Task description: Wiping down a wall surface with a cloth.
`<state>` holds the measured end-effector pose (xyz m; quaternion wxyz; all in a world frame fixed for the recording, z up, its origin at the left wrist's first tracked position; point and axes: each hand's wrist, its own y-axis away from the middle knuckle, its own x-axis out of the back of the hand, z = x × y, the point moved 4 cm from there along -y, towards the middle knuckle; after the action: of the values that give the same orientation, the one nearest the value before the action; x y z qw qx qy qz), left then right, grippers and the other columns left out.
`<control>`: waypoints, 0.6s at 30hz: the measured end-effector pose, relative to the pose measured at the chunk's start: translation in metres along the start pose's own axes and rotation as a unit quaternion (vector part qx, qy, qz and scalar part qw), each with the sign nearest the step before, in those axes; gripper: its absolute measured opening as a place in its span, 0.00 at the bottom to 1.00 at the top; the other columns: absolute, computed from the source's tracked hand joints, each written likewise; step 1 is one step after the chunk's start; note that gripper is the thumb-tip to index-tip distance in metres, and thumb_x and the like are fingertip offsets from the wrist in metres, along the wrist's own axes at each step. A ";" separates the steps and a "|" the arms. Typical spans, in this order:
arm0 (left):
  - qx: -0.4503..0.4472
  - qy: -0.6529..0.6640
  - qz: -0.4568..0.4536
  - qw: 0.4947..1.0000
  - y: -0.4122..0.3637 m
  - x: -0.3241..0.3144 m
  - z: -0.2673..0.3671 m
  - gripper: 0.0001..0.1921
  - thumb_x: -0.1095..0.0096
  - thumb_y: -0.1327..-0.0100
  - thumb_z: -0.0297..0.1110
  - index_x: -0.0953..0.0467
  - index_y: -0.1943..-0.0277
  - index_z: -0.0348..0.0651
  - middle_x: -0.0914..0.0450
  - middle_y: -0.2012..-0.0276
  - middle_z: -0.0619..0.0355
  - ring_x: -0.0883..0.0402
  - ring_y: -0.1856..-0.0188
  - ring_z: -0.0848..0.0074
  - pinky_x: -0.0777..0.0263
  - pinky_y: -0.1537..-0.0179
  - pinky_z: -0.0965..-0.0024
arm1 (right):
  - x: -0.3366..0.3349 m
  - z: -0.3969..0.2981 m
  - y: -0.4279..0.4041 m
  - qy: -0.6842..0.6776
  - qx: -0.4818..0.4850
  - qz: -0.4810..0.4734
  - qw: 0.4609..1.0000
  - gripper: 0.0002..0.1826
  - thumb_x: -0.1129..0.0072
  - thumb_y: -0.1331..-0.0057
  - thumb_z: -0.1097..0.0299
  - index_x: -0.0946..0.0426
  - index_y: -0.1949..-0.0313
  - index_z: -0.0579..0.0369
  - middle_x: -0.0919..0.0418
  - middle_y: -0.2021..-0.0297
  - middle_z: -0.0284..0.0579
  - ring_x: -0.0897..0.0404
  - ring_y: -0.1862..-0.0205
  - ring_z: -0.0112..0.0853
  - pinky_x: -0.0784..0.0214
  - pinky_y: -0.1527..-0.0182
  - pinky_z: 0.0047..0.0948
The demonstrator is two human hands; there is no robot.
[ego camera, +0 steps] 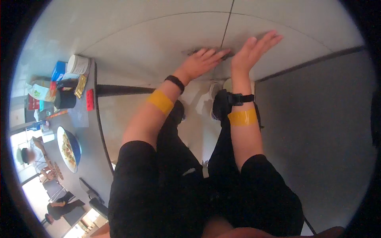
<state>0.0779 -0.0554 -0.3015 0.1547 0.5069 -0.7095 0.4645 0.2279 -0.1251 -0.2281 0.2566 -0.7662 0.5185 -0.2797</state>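
My left hand [205,61] lies palm down, fingers stretched, over a dark, mottled flat patch [190,51] on a pale tiled surface [154,35]. The fingers cover most of this patch, so I cannot tell whether it is a cloth or a mark, nor whether I grip it. To the right, my right hand [250,55] is raised near the same surface, thumb and fingers apart, holding nothing. A dark joint line [227,26] runs between the hands. Both wrists carry black bands, and yellow tape wraps each forearm.
A grey panel [312,119] stands at right. On the left, a grey table [96,142] bears a bowl of noodles [68,148], a white tub [78,64], a blue box [58,71] and a red packet [90,100]. Two people are beyond it. My shoes are below.
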 end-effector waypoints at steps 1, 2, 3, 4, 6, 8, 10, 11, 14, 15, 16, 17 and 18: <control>0.000 -0.001 0.003 1.000 0.012 -0.006 0.001 0.20 0.39 0.39 0.42 0.18 0.44 0.63 0.34 0.27 0.72 0.29 0.41 0.74 0.33 0.42 0.66 | 0.001 0.001 -0.001 0.004 0.014 0.000 1.000 0.39 0.57 0.23 0.60 0.61 0.20 0.58 0.74 0.20 0.64 0.73 0.19 0.59 0.76 0.22 0.57; -0.019 0.026 0.005 0.999 0.026 -0.010 -0.002 0.18 0.38 0.39 0.41 0.18 0.45 0.64 0.34 0.27 0.73 0.28 0.42 0.74 0.32 0.43 0.67 | 0.001 0.003 -0.002 0.006 0.016 0.002 1.000 0.39 0.57 0.23 0.60 0.61 0.20 0.58 0.74 0.20 0.64 0.73 0.19 0.59 0.76 0.22 0.57; -0.037 0.052 0.004 0.998 0.037 -0.010 -0.008 0.17 0.38 0.39 0.40 0.17 0.46 0.66 0.33 0.28 0.73 0.28 0.44 0.74 0.32 0.43 0.68 | 0.000 0.002 -0.001 0.004 0.027 0.004 1.000 0.39 0.57 0.23 0.60 0.62 0.20 0.58 0.74 0.20 0.64 0.73 0.20 0.60 0.76 0.22 0.57; -0.038 0.056 0.003 0.998 0.036 -0.004 -0.017 0.17 0.38 0.39 0.40 0.17 0.46 0.66 0.33 0.28 0.73 0.28 0.44 0.74 0.32 0.43 0.68 | 0.001 0.000 0.002 0.006 0.034 0.004 0.999 0.39 0.57 0.23 0.60 0.62 0.20 0.59 0.75 0.20 0.64 0.74 0.20 0.60 0.77 0.22 0.58; 0.061 0.060 0.058 0.995 0.025 0.016 -0.056 0.17 0.35 0.39 0.37 0.16 0.47 0.68 0.28 0.34 0.72 0.28 0.45 0.73 0.34 0.46 0.70 | 0.001 -0.002 0.003 0.005 0.019 0.003 1.000 0.39 0.57 0.22 0.60 0.63 0.20 0.59 0.75 0.21 0.64 0.74 0.20 0.60 0.77 0.22 0.58; 0.213 0.060 0.138 0.966 -0.002 0.061 -0.104 0.24 0.30 0.44 0.35 0.17 0.44 0.71 0.26 0.41 0.67 0.30 0.44 0.73 0.34 0.47 0.69 | 0.002 -0.001 0.000 0.006 0.005 0.008 1.000 0.39 0.57 0.22 0.59 0.63 0.21 0.59 0.75 0.21 0.64 0.74 0.20 0.61 0.78 0.23 0.59; 0.288 -0.090 0.259 0.918 -0.019 0.107 -0.137 0.23 0.25 0.48 0.27 0.16 0.46 0.47 0.26 0.48 0.55 0.30 0.43 0.62 0.31 0.48 0.62 | 0.006 0.009 0.001 0.033 0.030 0.014 0.999 0.40 0.56 0.22 0.59 0.64 0.21 0.59 0.76 0.21 0.64 0.75 0.20 0.61 0.78 0.23 0.59; 0.297 -0.071 0.314 0.899 -0.020 0.126 -0.156 0.27 0.30 0.44 0.25 0.21 0.39 0.45 0.34 0.42 0.45 0.36 0.39 0.55 0.36 0.40 0.58 | 0.006 0.010 0.001 0.034 0.024 0.014 0.999 0.40 0.56 0.22 0.59 0.64 0.21 0.59 0.76 0.21 0.64 0.75 0.20 0.61 0.78 0.23 0.59; 0.374 -0.002 0.397 0.838 -0.014 0.128 -0.153 0.34 0.33 0.43 0.24 0.29 0.31 0.44 0.43 0.36 0.36 0.39 0.36 0.48 0.41 0.34 0.53 | -0.001 0.002 0.000 0.026 0.017 0.008 0.999 0.40 0.56 0.22 0.59 0.64 0.21 0.60 0.76 0.21 0.65 0.75 0.20 0.60 0.78 0.22 0.58; 0.445 0.030 0.396 0.803 -0.003 0.109 -0.138 0.34 0.35 0.42 0.23 0.29 0.30 0.45 0.44 0.35 0.36 0.41 0.34 0.46 0.43 0.32 0.53 | -0.005 -0.002 0.000 0.014 0.006 0.007 1.000 0.40 0.57 0.22 0.58 0.64 0.21 0.60 0.75 0.21 0.65 0.75 0.20 0.60 0.78 0.22 0.57; 0.514 0.064 0.395 0.759 0.010 0.086 -0.118 0.34 0.37 0.41 0.23 0.30 0.30 0.46 0.44 0.33 0.35 0.43 0.31 0.44 0.45 0.30 0.54 | -0.007 -0.003 -0.001 0.005 -0.002 0.007 1.000 0.40 0.57 0.22 0.58 0.64 0.21 0.61 0.75 0.21 0.65 0.74 0.19 0.59 0.78 0.22 0.56; 0.532 0.068 0.299 0.789 0.019 0.062 -0.091 0.36 0.39 0.40 0.23 0.36 0.27 0.43 0.50 0.31 0.31 0.45 0.30 0.40 0.50 0.28 0.51 | -0.005 -0.004 -0.002 0.004 0.000 0.005 1.000 0.40 0.57 0.22 0.58 0.64 0.21 0.61 0.75 0.21 0.65 0.74 0.19 0.59 0.78 0.22 0.56; 0.545 0.072 0.201 0.811 0.030 0.037 -0.063 0.38 0.42 0.38 0.23 0.42 0.24 0.40 0.57 0.29 0.27 0.48 0.29 0.35 0.54 0.26 0.48 | -0.002 -0.003 -0.002 0.007 -0.014 0.006 1.000 0.40 0.58 0.22 0.57 0.64 0.21 0.61 0.75 0.21 0.65 0.75 0.19 0.58 0.78 0.22 0.55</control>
<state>0.0198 -0.0241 -0.2586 -0.1932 0.3195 -0.4126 0.8309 0.2263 -0.1225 -0.2255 0.2438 -0.7648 0.5288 -0.2757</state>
